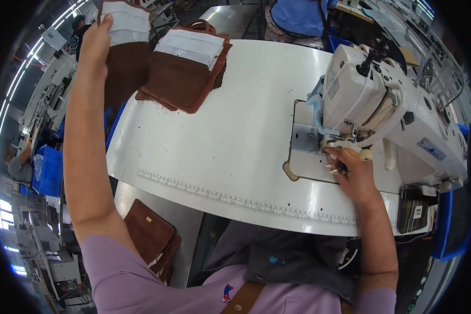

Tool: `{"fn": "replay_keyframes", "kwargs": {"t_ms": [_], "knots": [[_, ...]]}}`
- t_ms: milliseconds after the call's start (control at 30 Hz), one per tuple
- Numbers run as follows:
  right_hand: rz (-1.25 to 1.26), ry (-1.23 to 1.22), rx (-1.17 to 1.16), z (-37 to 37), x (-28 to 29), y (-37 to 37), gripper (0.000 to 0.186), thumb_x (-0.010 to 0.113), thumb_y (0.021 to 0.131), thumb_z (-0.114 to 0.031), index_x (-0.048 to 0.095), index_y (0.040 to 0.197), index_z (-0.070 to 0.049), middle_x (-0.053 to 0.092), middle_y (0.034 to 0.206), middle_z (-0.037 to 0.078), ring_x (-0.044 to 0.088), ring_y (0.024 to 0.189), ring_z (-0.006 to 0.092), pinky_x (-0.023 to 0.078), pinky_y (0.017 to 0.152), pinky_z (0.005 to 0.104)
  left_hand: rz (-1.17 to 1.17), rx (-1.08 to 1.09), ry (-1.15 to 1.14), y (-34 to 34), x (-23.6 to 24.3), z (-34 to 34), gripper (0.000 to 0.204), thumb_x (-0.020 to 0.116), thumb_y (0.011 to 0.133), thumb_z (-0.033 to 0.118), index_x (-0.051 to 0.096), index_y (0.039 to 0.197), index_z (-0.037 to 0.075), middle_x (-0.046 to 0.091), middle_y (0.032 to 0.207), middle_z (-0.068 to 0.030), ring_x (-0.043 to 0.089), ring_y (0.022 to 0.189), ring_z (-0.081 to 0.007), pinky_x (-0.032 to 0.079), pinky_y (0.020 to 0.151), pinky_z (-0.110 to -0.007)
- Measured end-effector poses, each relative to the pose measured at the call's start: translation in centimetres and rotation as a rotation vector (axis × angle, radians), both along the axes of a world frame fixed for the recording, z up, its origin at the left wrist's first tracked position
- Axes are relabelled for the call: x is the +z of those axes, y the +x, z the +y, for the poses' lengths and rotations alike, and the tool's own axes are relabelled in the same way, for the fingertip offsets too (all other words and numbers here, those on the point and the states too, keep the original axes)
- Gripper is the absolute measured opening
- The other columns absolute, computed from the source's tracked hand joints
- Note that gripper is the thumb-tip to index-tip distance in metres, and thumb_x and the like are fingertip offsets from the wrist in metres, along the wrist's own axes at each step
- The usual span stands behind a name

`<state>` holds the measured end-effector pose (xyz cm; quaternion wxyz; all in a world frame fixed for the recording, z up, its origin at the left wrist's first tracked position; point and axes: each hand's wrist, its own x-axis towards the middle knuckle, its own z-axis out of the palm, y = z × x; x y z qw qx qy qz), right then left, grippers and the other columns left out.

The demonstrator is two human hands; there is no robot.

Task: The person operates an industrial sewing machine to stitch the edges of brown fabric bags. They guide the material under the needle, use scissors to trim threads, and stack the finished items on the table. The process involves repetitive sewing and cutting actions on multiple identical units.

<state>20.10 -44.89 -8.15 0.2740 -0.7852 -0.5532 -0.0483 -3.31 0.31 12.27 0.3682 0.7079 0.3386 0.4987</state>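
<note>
My left hand [97,44] is raised at the far left, its fingers and thumb closed on the edge of a brown leather panel [126,65] with a white strip along its top. Beside that panel lies a stack of similar brown leather panels [178,78], white strips uppermost, at the table's far left edge. My right hand [353,172] is at the sewing machine [361,99], fingers curled just in front of the presser foot and the metal needle plate [304,137]. Something small and dark shows among those fingers; its kind is hidden.
A printed ruler [235,201] runs along the near edge of the white table [235,141]. More brown leather pieces [149,230] rest below it at left. A dark striped pouch-like item [413,209] sits at the right corner. Blue bins [48,170] and another person [297,18] are beyond.
</note>
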Motion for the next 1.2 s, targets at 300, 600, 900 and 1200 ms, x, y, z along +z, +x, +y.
{"fn": "replay_keyframes", "kwargs": {"t_ms": [300, 600, 900, 1200], "knots": [[-0.037, -0.017, 0.011, 0.4, -0.4, 0.0, 0.027, 0.072, 0.089, -0.012, 0.073, 0.115, -0.017, 0.071, 0.088, 0.007, 0.07, 0.078, 0.0289, 0.054, 0.069, 0.0422, 0.582, -0.856, -0.405, -0.9, -13.4, -22.4, 0.077, 0.051, 0.108, 0.047, 0.023, 0.164, 0.002, 0.017, 0.172, -0.0219, 0.008, 0.161, -0.0326, 0.011, 0.129, -0.04], [-0.101, 0.055, 0.02, -0.5, -1.3, 0.3, 0.028, 0.074, 0.084, -0.013, 0.073, 0.112, -0.017, 0.07, 0.092, 0.006, 0.071, 0.082, 0.0311, 0.056, 0.071, 0.0444, 0.871, -0.924, 0.647, 4.7, -19.7, -22.4, 0.073, 0.063, 0.098, 0.044, 0.039, 0.159, 0.011, 0.026, 0.17, -0.0152, 0.015, 0.16, -0.0374, 0.003, 0.126, -0.065], [-0.106, 0.091, 0.022, -0.4, -1.6, 0.3, 0.019, 0.075, 0.084, -0.022, 0.072, 0.101, -0.016, 0.068, 0.084, 0.004, 0.071, 0.077, 0.0279, 0.055, 0.067, 0.0438, 0.897, -0.427, 0.601, 11.0, -22.8, -17.3, 0.056, 0.063, 0.101, 0.041, 0.055, 0.143, 0.004, 0.046, 0.156, -0.0212, 0.043, 0.145, -0.0379, 0.018, 0.121, -0.066], [-0.158, 0.051, -0.001, 0.3, -1.7, -0.1, 0.024, 0.077, 0.079, -0.023, 0.069, 0.099, -0.012, 0.067, 0.086, 0.005, 0.071, 0.078, 0.0283, 0.056, 0.065, 0.0435, 0.504, -0.793, 0.494, 9.4, -20.5, -25.1, 0.03, 0.086, 0.073, 0.015, 0.068, 0.096, 0.008, 0.064, 0.106, -0.0081, 0.062, 0.1, -0.0313, 0.044, 0.095, -0.047]]}}
